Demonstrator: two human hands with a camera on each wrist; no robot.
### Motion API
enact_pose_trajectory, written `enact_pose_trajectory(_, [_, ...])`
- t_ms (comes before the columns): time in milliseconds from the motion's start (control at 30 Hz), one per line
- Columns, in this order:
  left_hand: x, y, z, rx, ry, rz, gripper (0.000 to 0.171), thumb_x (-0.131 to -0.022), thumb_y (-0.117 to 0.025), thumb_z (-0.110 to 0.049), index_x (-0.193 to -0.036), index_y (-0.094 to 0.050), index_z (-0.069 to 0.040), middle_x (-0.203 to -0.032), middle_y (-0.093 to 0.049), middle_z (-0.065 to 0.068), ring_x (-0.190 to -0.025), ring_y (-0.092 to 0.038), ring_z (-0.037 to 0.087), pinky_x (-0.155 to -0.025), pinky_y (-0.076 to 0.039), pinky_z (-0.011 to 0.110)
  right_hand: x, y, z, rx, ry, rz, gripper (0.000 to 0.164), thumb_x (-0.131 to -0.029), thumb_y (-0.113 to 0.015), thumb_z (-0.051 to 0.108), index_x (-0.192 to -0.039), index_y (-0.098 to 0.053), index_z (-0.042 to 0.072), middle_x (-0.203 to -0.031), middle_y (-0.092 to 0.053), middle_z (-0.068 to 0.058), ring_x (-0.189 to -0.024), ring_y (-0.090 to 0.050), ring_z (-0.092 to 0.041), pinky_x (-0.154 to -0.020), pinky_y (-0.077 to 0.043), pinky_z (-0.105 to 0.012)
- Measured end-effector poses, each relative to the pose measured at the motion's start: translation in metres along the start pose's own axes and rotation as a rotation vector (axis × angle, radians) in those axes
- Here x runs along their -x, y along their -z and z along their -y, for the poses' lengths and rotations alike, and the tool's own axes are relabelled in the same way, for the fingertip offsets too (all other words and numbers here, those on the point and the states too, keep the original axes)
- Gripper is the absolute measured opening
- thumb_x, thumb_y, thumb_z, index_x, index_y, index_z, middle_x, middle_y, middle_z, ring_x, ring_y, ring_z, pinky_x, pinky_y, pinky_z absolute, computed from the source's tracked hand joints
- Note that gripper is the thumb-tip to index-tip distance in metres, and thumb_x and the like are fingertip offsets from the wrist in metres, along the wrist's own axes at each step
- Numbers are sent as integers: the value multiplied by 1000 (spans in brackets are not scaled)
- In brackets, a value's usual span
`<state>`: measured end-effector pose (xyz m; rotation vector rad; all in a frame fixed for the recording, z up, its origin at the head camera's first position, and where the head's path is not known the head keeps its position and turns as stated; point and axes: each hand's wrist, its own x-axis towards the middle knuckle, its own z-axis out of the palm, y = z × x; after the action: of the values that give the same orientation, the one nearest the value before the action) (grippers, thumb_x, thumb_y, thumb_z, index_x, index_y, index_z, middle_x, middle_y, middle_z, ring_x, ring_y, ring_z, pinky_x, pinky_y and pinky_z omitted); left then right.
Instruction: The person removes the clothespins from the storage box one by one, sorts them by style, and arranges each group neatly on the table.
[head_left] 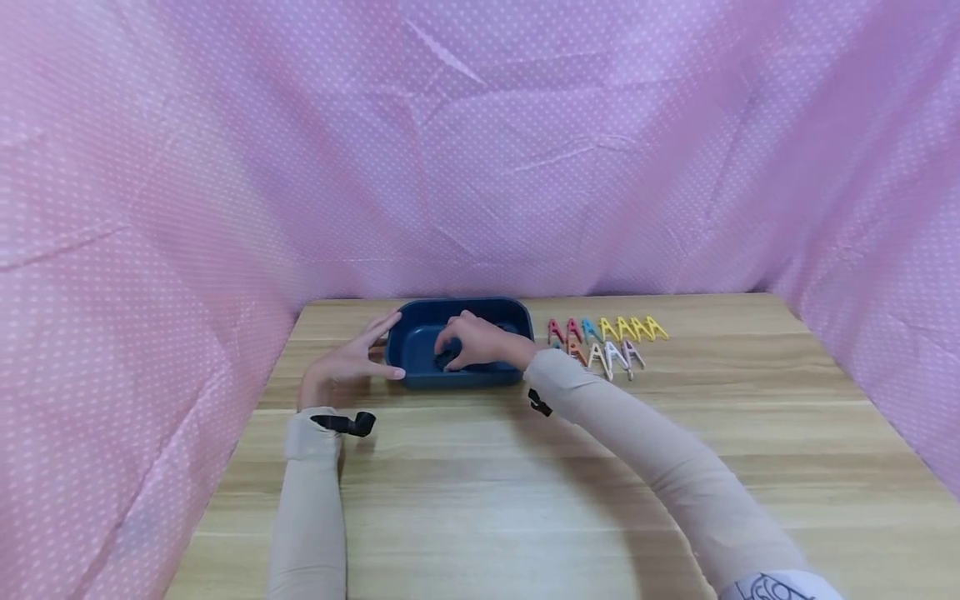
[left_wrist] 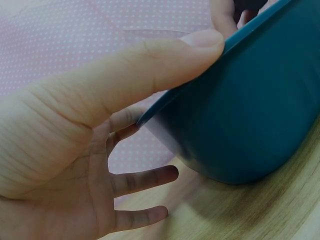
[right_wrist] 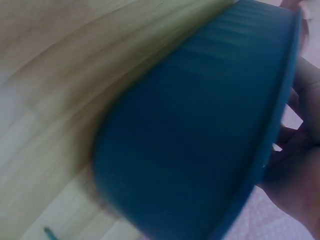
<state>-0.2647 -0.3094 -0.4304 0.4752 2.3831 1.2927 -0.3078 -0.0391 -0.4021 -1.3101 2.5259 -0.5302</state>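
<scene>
A dark blue plastic basin [head_left: 461, 380] stands at the far side of the table. My left hand [head_left: 348, 360] spreads around its left end, fingers mostly straight. In the left wrist view the thumb [left_wrist: 165, 67] touches the rim, while the lower fingers stay off the wall. My right hand [head_left: 480, 342] reaches over the right side down into the basin, with its fingers bent toward the bottom. A dark patch shows under those fingertips; I cannot tell whether they pinch something. The basin wall [right_wrist: 195, 120] hides the fingertips in the right wrist view.
Right of the basin, clothespins lie in two rows: red ones [head_left: 573, 328], a blue one [head_left: 590, 329] and yellow ones [head_left: 622, 327] behind, orange, cream, white [head_left: 617, 356] and mauve ones in front. My right forearm passes close to them. A pink dotted cloth [head_left: 480, 167] hangs behind the wooden table [head_left: 465, 483].
</scene>
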Motion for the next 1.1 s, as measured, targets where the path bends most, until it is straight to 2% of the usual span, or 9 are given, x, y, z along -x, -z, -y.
enact_pose_trajectory(167, [-1, -4, -2, 1, -8, -1, 103, -76, -78, -37, -150, -6, -39, -156, 5, -16, -140, -21, 31, -110, -25, 56, -9, -9, -1, 1, -42, 31, 25, -79, -77, 25, -102, -73, 20, -106, -64, 6, -97, -42, -16, -84, -40, -31])
enact_pose_trajectory(400, [-3, -7, -3, 28, -38, -4, 103, -76, -78, -33, -151, -7, -36, -156, 3, -15, -140, -21, 32, -111, -23, 56, -16, -19, 1, 45, -83, 79, 21, -80, -75, 18, -101, -73, 23, -111, -61, 4, -100, -42, -16, -88, -42, -34])
enact_pose_trajectory(533, [-4, -7, -1, 33, -87, -3, 102, -78, -77, -27, -152, -7, -30, -157, 3, -10, -141, -19, 32, -111, -24, 55, -17, -23, 3, 79, -73, 87, 19, -81, -74, 14, -96, -74, 24, -110, -61, 5, -101, -42, -16, -89, -42, -37])
enact_pose_trajectory(800, [-4, -8, 3, 48, -108, 1, 101, -79, -76, -20, -152, -6, -26, -158, 5, -3, -140, -16, 38, -109, -23, 59, -10, -21, -3, 115, -60, 103, 21, -80, -73, 8, -88, -74, 27, -104, -60, 8, -94, -41, -15, -79, -39, -31])
enact_pose_trajectory(933, [-3, -9, 4, 44, -110, -9, 101, -79, -76, -21, -152, -6, -26, -158, 5, -2, -140, -18, 38, -109, -23, 59, -3, -18, -6, 111, -43, 113, 23, -81, -73, 7, -92, -75, 27, -107, -60, 7, -96, -40, -15, -78, -37, -28])
enact_pose_trajectory(1100, [0, -7, 6, 34, -102, -27, 102, -78, -77, -23, -152, -8, -28, -157, 3, -7, -139, -20, 35, -110, -25, 56, 3, -14, -9, 111, -7, 88, 24, -78, -76, 11, -100, -75, 23, -112, -60, 1, -99, -42, -19, -78, -39, -30])
